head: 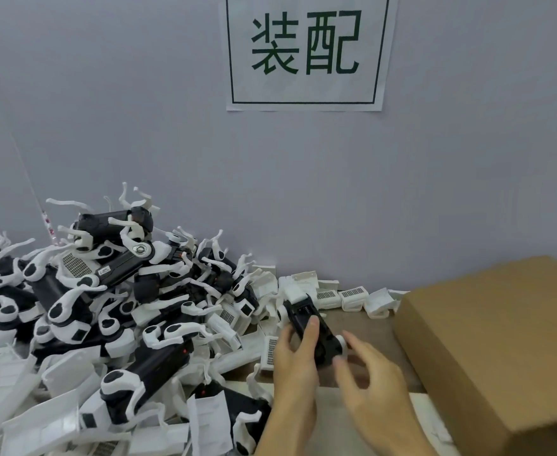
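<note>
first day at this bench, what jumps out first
The heaped pile of black-and-white parts fills the left. High on the wall hangs a white sign with big green characters. Low in the middle one black part is held, beside a cardboard box at right.

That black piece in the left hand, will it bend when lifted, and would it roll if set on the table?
Probably stiff: the black piece shows a straight, moulded shape in the left hand. Likely light, since a few fingers carry it. Its boxy body looks unlikely to roll.
</note>
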Available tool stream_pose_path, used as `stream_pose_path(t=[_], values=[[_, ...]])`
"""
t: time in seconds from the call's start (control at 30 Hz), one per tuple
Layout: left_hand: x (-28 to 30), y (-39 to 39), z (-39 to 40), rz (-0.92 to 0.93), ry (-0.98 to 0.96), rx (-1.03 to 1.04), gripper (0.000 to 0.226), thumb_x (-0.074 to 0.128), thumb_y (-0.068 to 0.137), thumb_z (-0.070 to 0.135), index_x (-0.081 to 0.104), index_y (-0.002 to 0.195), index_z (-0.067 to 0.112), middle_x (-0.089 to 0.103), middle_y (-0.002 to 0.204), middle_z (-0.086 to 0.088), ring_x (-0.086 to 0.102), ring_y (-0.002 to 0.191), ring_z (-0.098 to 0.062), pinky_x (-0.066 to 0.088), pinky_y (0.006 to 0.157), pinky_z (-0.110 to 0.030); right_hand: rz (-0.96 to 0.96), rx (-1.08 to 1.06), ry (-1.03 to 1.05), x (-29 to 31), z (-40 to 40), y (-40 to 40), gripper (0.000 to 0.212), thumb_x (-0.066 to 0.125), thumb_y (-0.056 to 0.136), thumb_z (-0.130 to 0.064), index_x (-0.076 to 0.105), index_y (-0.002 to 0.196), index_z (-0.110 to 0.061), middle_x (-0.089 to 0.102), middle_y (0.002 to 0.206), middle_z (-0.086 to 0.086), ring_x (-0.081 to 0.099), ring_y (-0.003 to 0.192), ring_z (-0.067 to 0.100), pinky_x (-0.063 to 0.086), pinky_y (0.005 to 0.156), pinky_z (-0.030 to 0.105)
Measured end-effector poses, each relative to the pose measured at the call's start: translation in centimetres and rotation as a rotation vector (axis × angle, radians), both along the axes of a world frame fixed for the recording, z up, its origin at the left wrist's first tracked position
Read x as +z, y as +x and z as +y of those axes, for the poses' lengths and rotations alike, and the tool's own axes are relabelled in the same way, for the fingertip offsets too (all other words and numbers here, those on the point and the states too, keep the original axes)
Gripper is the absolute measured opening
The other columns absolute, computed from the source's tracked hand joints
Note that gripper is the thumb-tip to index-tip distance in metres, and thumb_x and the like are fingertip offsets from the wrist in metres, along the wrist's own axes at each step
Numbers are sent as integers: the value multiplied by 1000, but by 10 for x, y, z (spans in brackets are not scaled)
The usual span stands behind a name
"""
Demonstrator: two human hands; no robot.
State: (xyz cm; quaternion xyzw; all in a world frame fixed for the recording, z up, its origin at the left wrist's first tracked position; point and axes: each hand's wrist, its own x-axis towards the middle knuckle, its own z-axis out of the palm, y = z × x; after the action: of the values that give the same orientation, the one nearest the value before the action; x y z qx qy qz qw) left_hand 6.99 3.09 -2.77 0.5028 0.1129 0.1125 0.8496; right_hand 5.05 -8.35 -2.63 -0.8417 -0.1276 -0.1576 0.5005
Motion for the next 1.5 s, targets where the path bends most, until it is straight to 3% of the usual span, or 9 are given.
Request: stream_pose_path(t=[0.1,0.17,0.23,0.43,0.57,0.7,1.07,1.27,1.5], values=[[-3,0,-3,-10,-37,-40,20,63,98,24,70,116,15,75,113,-9,72,105,-25,60,85,-38,73,37,-73,-8,-1,4,66,72,86,-41,47,144,-25,57,114,-26,57,110,-3,44,92,17],[-4,0,-5,-48,-24,-73,22,65,97,16,70,119,18,76,111,-6,73,103,-23,61,81,-36,70,41,-78,-8,-3,8,54,70,85,-50,52,134,-38,64,112,-21,60,107,-2,49,88,18],[-6,-1,-8,-84,21,-109,25,66,95,9,68,120,14,77,106,-6,74,101,-21,60,84,-35,70,22,-70,-9,-5,12,37,72,84,-44,60,119,-42,70,101,-17,64,95,-3,52,77,17],[-10,0,-12,-78,176,-108,22,69,91,4,71,112,11,79,101,-3,73,102,-14,55,89,-25,127,-6,-39,-16,-7,19,23,78,74,-34,67,94,-35,71,75,-21,63,74,-11,44,58,6],[-9,0,-12,-87,158,-95,18,69,92,7,72,109,11,79,99,-2,73,100,-12,55,87,-24,101,2,-50,-18,-9,19,23,78,74,-38,68,94,-37,70,77,-26,65,74,-9,44,58,6],[-7,0,-13,-102,146,-91,14,66,95,10,75,104,4,79,95,-7,74,91,-12,54,74,-18,92,17,-37,-17,-8,19,18,79,75,-36,66,88,-37,69,75,-28,64,72,-9,43,57,6],[-7,0,-13,-90,143,-69,13,66,95,10,75,102,4,79,92,-4,74,87,-8,53,70,-15,110,15,-41,-17,-6,18,18,78,76,-35,67,90,-35,70,78,-26,65,73,-8,44,57,7],[-6,-2,-13,-84,150,-57,11,67,95,12,76,99,7,79,92,-2,74,89,-8,51,69,-12,119,-14,-58,-14,-2,16,20,78,75,-34,66,90,-29,71,74,-12,61,75,-10,44,57,9],[-5,-3,-11,-121,142,-88,13,66,95,15,76,102,10,79,97,-5,74,95,-12,55,75,-19,51,-61,-106,-6,-6,14,36,64,59,-64,68,80,-36,69,71,-25,63,69,-2,43,56,19]])
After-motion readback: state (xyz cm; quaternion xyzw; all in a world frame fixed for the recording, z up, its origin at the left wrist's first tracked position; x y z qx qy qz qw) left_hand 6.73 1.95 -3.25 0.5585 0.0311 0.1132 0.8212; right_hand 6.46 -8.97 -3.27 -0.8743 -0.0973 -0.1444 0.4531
